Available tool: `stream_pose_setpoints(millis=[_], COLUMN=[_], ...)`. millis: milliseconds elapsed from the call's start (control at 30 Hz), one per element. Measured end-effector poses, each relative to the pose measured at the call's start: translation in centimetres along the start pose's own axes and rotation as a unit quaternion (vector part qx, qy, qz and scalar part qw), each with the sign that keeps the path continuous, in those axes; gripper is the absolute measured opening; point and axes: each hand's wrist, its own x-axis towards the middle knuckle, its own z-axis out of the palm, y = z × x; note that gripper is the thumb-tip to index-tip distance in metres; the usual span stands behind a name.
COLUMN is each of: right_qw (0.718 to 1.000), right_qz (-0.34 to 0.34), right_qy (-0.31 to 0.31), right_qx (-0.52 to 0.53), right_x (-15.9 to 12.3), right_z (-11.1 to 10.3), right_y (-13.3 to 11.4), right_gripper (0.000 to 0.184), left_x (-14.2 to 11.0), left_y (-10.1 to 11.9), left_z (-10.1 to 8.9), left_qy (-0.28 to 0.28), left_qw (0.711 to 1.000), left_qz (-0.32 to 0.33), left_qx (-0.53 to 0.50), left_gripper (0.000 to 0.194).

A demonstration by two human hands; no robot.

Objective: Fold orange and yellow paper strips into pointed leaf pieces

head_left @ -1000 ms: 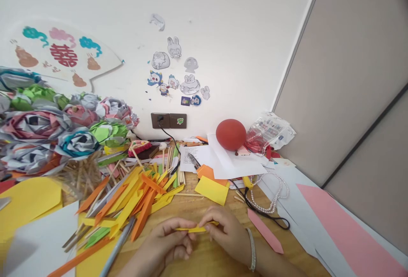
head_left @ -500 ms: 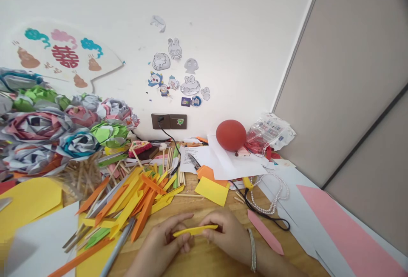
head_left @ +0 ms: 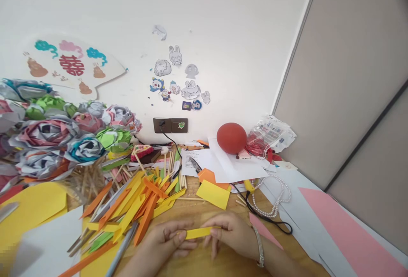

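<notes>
A narrow folded yellow paper strip stretches between my two hands above the wooden table, low in the middle of the view. My left hand pinches its left end, thumb on top. The right end is pinched by my right hand, with a bracelet on that wrist. Just beyond my hands lies a flat yellow paper piece over an orange one. To the left is a heap of folded yellow and orange paper strips.
Paper flowers crowd the left side. A red balloon rests at the back by the wall. On the right are a pearl string, a black cord, and pink paper. A grey pen-like rod lies left of my hands.
The yellow strip has turned so its broad face shows more. My right hand has shifted slightly right, its fingers now more spread beneath. The whole view has tilted up slightly.
</notes>
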Motion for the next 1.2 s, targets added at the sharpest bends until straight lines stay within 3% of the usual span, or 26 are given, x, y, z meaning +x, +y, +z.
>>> stream_pose_setpoints(millis=[100, 300, 400, 467, 567, 667, 867, 967, 1033, 1067, 1133, 1167, 1200], right_qw=[0.999, 0.998, 0.998, 0.998, 1.0, 0.997, 0.99, 0.978, 0.941, 0.913, 0.851, 0.818, 0.79], right_qz=[-0.001, 0.002, 0.006, 0.004, -0.01, -0.014, -0.017, -0.071, -0.145, -0.168, -0.173, -0.161, -0.148], right_qy=[-0.018, -0.043, -0.046, -0.039, 0.005, 0.042, 0.025, 0.045, 0.078, 0.101, 0.17, 0.205, 0.222], right_qx=[0.027, 0.041, 0.048, 0.039, 0.001, -0.06, -0.138, -0.191, -0.295, -0.358, -0.467, -0.513, -0.552], right_x=[-0.3, -0.7, -0.6, -0.4, -0.2, -0.1, 0.0, -0.1, -0.3, -0.3, -0.4, -0.3, -0.1], right_z=[-0.3, -0.5, -0.4, -0.2, 0.4, 1.0, 1.5, 1.2, 0.6, 0.1, -1.2, -1.8, -2.4], right_y=[-0.2, -1.4, -1.4, -0.9, 0.4, 1.5, 2.0, 1.4, 0.8, 0.5, 0.3, 0.4, 0.6], right_gripper=[0.05, 0.053, 0.053, 0.052, 0.046, 0.035, 0.031, 0.037, 0.036, 0.036, 0.039, 0.043, 0.046], left_x=[-0.2, -0.3, -0.2, -0.3, -0.6, -1.1, -1.7, -1.7, -1.6, -1.5, -1.2, -1.0, -0.8], left_y=[0.0, 0.2, 0.1, 0.0, 0.1, 0.5, 1.1, 1.0, 1.0, 1.0, 1.1, 1.1, 1.2], left_z=[-0.4, -0.6, -0.5, -0.4, 0.1, 0.7, 1.7, 0.8, -0.7, -1.7, -4.0, -5.0, -5.9], left_qy=[-0.047, -0.082, -0.051, -0.004, 0.022, 0.034, 0.058, 0.08, 0.133, 0.19, 0.305, 0.36, 0.381], left_qw=[0.997, 0.995, 0.998, 0.991, 0.956, 0.912, 0.886, 0.868, 0.836, 0.803, 0.701, 0.647, 0.599], left_qz=[0.003, 0.007, 0.043, 0.08, 0.12, 0.108, 0.122, 0.166, 0.228, 0.273, 0.343, 0.333, 0.308], left_qx=[-0.053, -0.064, 0.019, 0.111, 0.266, 0.395, 0.443, 0.461, 0.48, 0.494, 0.545, 0.584, 0.633], left_gripper=[0.067, 0.078, 0.077, 0.063, 0.033, 0.018, 0.015, 0.018, 0.026, 0.027, 0.03, 0.032, 0.034])
